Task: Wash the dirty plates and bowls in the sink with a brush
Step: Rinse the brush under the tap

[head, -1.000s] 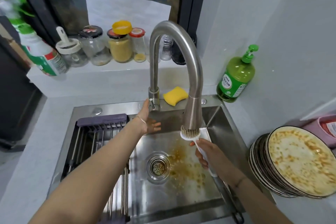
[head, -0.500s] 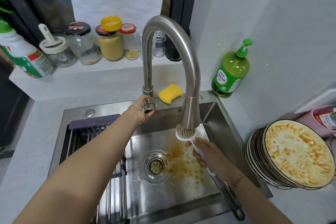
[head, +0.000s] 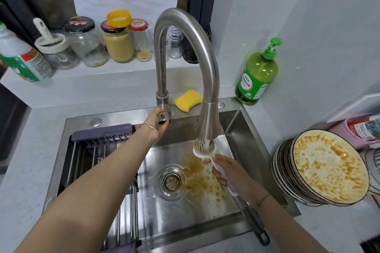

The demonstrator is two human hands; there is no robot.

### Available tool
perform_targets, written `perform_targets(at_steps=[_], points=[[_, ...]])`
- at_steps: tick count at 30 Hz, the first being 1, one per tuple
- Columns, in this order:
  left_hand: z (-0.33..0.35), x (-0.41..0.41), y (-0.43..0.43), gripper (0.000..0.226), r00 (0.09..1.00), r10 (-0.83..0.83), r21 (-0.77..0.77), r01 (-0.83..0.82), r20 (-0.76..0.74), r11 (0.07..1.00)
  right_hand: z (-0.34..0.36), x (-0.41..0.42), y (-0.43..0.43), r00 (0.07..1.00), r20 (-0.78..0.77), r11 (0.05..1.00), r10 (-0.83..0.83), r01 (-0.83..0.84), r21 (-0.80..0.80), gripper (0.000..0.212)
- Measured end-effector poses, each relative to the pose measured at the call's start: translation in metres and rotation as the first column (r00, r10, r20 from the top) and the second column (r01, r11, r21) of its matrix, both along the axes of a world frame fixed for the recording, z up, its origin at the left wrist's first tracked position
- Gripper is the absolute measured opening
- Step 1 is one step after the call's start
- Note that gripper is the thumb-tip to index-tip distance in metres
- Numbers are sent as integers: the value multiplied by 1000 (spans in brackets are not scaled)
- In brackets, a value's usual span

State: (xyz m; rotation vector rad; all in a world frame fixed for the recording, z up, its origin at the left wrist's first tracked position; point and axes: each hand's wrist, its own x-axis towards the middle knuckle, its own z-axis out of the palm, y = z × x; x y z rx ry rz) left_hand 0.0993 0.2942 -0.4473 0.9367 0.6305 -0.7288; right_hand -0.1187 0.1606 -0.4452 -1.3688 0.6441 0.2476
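Step, as judged: wetting brush [head: 204, 148] under faucet [head: 186, 47] spout, frame centre, above sink [head: 236, 127].
Grips: left hand [head: 157, 122] fingers curled round lever [head: 162, 116] at faucet base; right hand [head: 231, 172] wrapped round brush handle, bristles up.
Dirty plates [head: 329, 168] stacked at right edge, outside basin.
Next, likely: release lever, bring top plate into sink.
Green soap bottle [head: 257, 76], upper right: Chinese label, too small to read. Other labels blurred.

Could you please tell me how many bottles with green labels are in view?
2: a white bottle at the ledge's far left, and a green pump bottle right of the faucet.
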Motion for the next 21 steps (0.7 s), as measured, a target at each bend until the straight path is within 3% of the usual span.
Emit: perform_targets(at_steps=[2, 4, 7, 10, 12, 14, 16, 21], points=[[-2, -1, -2, 25, 1000, 14, -38, -13, 15, 999, -2, -1, 2, 1000, -14, 1000, -5, 5, 6, 29], [-6, -6, -1, 47, 999, -18, -46, 19, 36, 999, -6, -3, 3, 1000, -26, 1000, 3, -3, 2, 30], [-10, -39, -1, 83, 956, -264, 63, 258, 125, 964, -13, -5, 3, 998, -63, 1000, 17, -17, -1, 31], [-10, -91, -6, 69, 821, -545, 171, 520, 170, 837, -18, -8, 3, 994, -108, 1000, 24, -23, 2, 31], [-17, -114, -10, 52, 778, -595, 174, 570, 201, 803, -21, -9, 2, 991, -127, 1000, 29, -30, 1, 31], [-28, -130, -15, 50, 796, -552, 161, 528, 249, 834, -23, -11, 1, 990, -138, 999, 32, -33, -5, 29], [-35, -141, -20, 71, 794, -525, 186, 491, 307, 851, -23, -12, 1, 989, -136, 997, 56, -62, -41, 29], [-40, -156, -33, 34, 829, -407, 318, 295, 385, 901, -22, -15, 10, 989, -99, 976, 107, -124, -181, 25]])
